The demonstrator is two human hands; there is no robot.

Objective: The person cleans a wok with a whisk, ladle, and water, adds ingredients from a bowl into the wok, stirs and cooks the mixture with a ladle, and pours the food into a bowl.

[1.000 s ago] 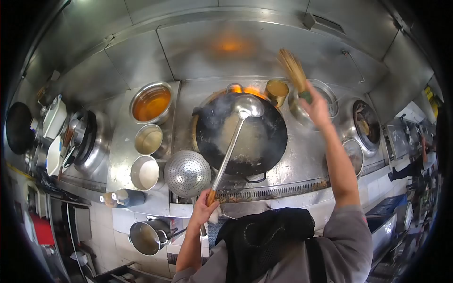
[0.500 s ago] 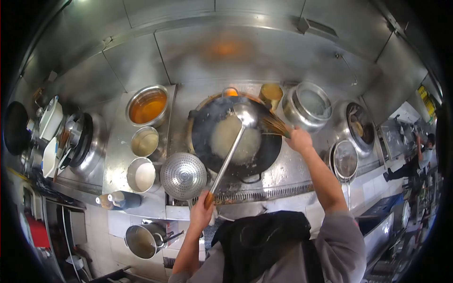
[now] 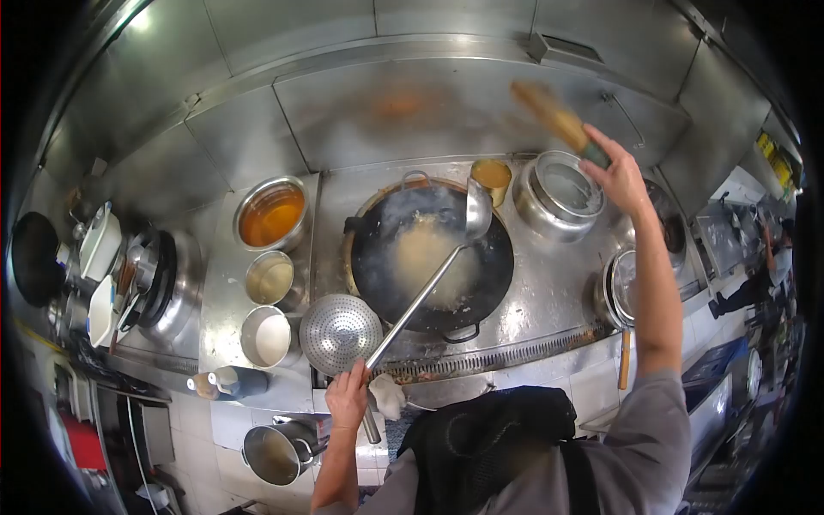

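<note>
My left hand [image 3: 347,396] is closed around the end of a long-handled ladle [image 3: 421,292]. Its bowl is at the right side of a black wok [image 3: 369,296], close to a gold-coloured tin [image 3: 491,174]. Steaming, cloudy pale liquid [image 3: 425,257] lies in the bottom of the wok. My right hand [image 3: 620,176] grips the green-bound end of a bamboo wok brush [image 3: 554,116], raised above a steel pot of water [image 3: 566,189] and smeared by motion. Just beyond my left hand rests a perforated skimmer [image 3: 341,333], whose handle passes near my fingers.
Left of the wok stand a steel bowl of orange oil [image 3: 272,215], a pot of yellowish liquid [image 3: 269,277] and a pot of white contents [image 3: 266,337]. Two bottles [image 3: 232,384] lie near the counter's front. Strainers [image 3: 614,292] sit at right; another person [image 3: 768,266] is far right.
My right hand has lifted the brush out of the wok, up and to the right. My left hand has moved down and left; the ladle bowl has shifted right and turned on its side.
</note>
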